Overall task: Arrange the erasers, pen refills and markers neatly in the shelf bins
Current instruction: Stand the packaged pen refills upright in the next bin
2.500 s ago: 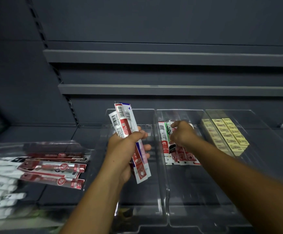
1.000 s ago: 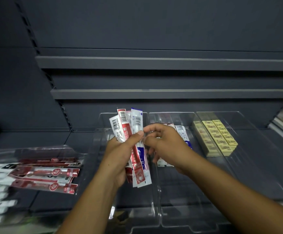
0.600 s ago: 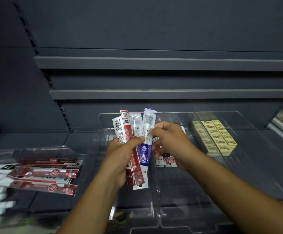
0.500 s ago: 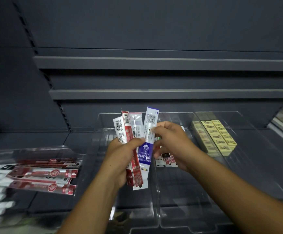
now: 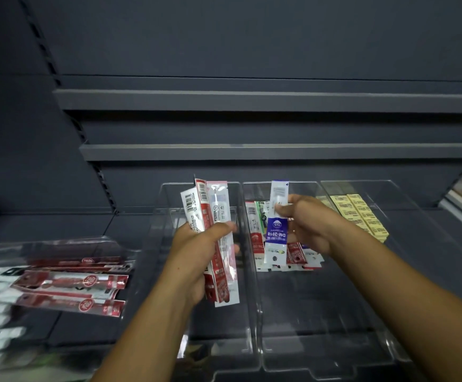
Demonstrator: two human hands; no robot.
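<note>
Right hand (image 5: 311, 227) pinches blue refill (image 5: 276, 232); left hand (image 5: 194, 255) grips red refills (image 5: 210, 208).

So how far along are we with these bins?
Done: yellow erasers sit in rows in the right bin, and a row of refill packs lies in the middle bin. In hand: the right grip pinches a blue refill pack over that bin; the left grip holds a bundle of red refill packs. Left: place those, then the red blister packs lying askew at far left.
</note>
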